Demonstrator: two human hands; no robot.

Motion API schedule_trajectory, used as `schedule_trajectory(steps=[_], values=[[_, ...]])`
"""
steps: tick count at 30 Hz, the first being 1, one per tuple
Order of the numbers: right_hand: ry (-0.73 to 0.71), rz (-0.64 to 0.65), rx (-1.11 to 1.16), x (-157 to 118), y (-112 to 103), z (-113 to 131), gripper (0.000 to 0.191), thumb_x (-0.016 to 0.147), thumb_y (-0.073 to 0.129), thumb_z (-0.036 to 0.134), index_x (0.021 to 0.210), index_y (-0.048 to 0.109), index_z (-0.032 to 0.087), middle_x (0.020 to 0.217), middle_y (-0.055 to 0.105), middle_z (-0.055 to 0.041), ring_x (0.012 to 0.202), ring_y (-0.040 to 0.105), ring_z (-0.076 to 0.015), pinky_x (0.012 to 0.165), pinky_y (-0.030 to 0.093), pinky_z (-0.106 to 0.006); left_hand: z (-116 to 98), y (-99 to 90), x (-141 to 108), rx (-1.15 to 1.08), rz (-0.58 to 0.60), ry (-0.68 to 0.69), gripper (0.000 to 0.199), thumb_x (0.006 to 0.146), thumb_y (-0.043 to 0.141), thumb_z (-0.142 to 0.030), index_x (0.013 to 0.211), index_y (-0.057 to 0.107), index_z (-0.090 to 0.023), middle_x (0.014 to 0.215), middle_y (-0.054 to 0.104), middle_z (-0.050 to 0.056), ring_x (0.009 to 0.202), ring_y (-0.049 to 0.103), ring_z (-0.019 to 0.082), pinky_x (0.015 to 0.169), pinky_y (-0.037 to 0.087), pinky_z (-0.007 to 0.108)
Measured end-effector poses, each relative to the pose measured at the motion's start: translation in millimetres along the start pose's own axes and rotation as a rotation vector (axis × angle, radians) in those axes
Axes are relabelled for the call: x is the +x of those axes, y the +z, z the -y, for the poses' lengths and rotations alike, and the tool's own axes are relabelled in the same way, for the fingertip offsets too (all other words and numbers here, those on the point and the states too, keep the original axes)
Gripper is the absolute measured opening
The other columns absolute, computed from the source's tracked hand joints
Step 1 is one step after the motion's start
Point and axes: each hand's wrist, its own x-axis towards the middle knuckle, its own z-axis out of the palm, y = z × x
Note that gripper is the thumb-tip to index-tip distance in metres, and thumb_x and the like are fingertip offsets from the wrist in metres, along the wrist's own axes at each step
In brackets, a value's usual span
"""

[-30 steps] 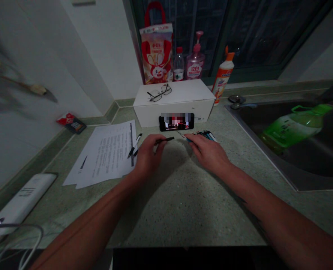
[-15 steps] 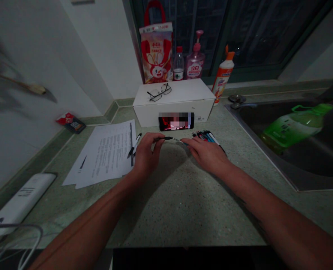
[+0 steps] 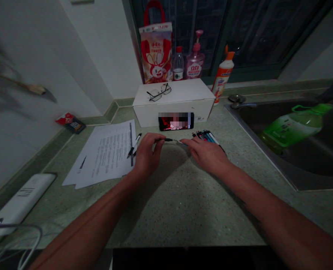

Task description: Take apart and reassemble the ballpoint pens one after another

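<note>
My left hand pinches a dark pen part between thumb and fingers, its end pointing right. From that end a thin, pale piece like a pen refill runs to the fingertips of my right hand. My right fingers are closed on it, with something bluish partly hidden beneath them. Both hands are low over the counter. Just behind my right hand lie several pens in a row. A black-and-white pen rests on the papers beside my left hand.
Printed papers lie at left, near a white power strip-like device with cables. A phone leans on a white box bearing glasses. At right a sink holds a green bottle.
The dark pen part and the thin piece have shifted very slightly down and to the right between my fingertips. Both hands stay nearly in place.
</note>
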Motion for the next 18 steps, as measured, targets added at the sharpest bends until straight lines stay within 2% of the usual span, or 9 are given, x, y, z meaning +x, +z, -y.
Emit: schedule_trajectory(steps=[5, 9, 15, 18], values=[[-0.003, -0.008, -0.027, -0.4, -0.3, -0.1, 0.045, 0.104, 0.043, 0.021, 0.144, 0.060, 0.033, 0.117, 0.073, -0.0072, 0.086, 0.068, -0.0223, 0.062, 0.041, -0.031, 0.3, -0.2, -1.1, 0.016, 0.031, -0.013, 0.012, 0.098, 0.059, -0.014, 0.098, 0.068, -0.021, 0.097, 0.073, 0.004, 0.091, 0.067, 0.020, 0.084, 0.056, 0.037], [0.021, -0.024, -0.033, -0.5, 0.6, -0.6, 0.045, 0.104, 0.042, 0.022, 0.143, 0.061, 0.032, 0.115, 0.074, -0.0075, 0.088, 0.069, -0.0232, 0.062, 0.042, -0.032, 0.9, -1.1, -1.2, 0.019, -0.014, -0.023, 0.011, 0.099, 0.059, -0.016, 0.099, 0.068, -0.022, 0.096, 0.072, 0.004, 0.090, 0.067, 0.019, 0.082, 0.056, 0.036], [0.010, 0.000, -0.042, -0.6, 0.1, 0.1, 0.046, 0.104, 0.043, 0.021, 0.144, 0.061, 0.033, 0.116, 0.073, -0.0080, 0.085, 0.069, -0.0235, 0.062, 0.043, -0.033, -0.3, 0.2, -1.2, 0.001, 0.023, -0.014, 0.012, 0.098, 0.058, -0.015, 0.098, 0.068, -0.022, 0.095, 0.073, 0.004, 0.087, 0.067, 0.019, 0.081, 0.056, 0.036], [0.016, 0.009, -0.044, -0.1, -0.1, 0.5, 0.045, 0.104, 0.043, 0.021, 0.144, 0.061, 0.033, 0.117, 0.073, -0.0079, 0.089, 0.070, -0.0244, 0.063, 0.043, -0.033, -0.6, -0.3, -1.1, 0.008, -0.001, -0.023, 0.011, 0.098, 0.059, -0.016, 0.098, 0.068, -0.022, 0.095, 0.072, 0.004, 0.089, 0.067, 0.019, 0.081, 0.056, 0.036]])
